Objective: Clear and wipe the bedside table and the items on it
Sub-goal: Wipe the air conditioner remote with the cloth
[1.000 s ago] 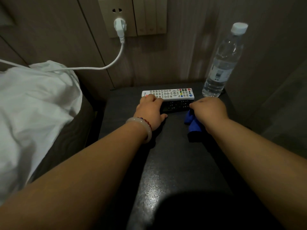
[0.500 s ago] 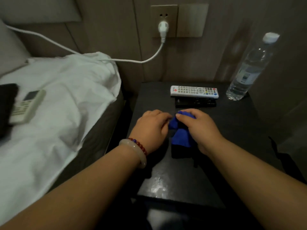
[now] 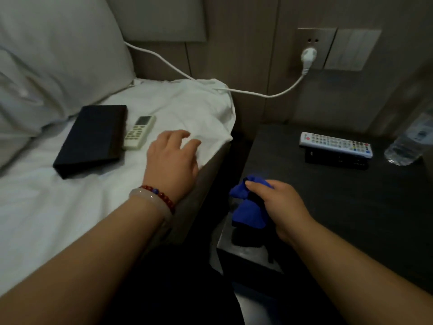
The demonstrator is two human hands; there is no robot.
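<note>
The dark bedside table (image 3: 332, 198) stands at the right. At its back lie a white remote (image 3: 335, 144) and, just in front of it, a black remote (image 3: 336, 159). A clear water bottle (image 3: 410, 144) stands at the table's far right. My right hand (image 3: 278, 207) grips a blue cloth (image 3: 248, 202) over the table's front left corner. Over the white bed sheet (image 3: 58, 207) at the left, my left hand (image 3: 172, 160) hovers with fingers spread and holds nothing. A white air-conditioner remote (image 3: 139, 132) and a dark flat case (image 3: 92, 139) lie on the bed beyond that hand.
A pillow (image 3: 54, 55) leans at the bed's head. A white cable (image 3: 234, 90) runs from a wall plug (image 3: 308, 57) across the bed's corner. A dark gap separates the bed from the table.
My left hand has left the cloth and moved left over the bed. My right hand keeps the cloth and has drawn back toward the table's front left corner. The view has swung left.
</note>
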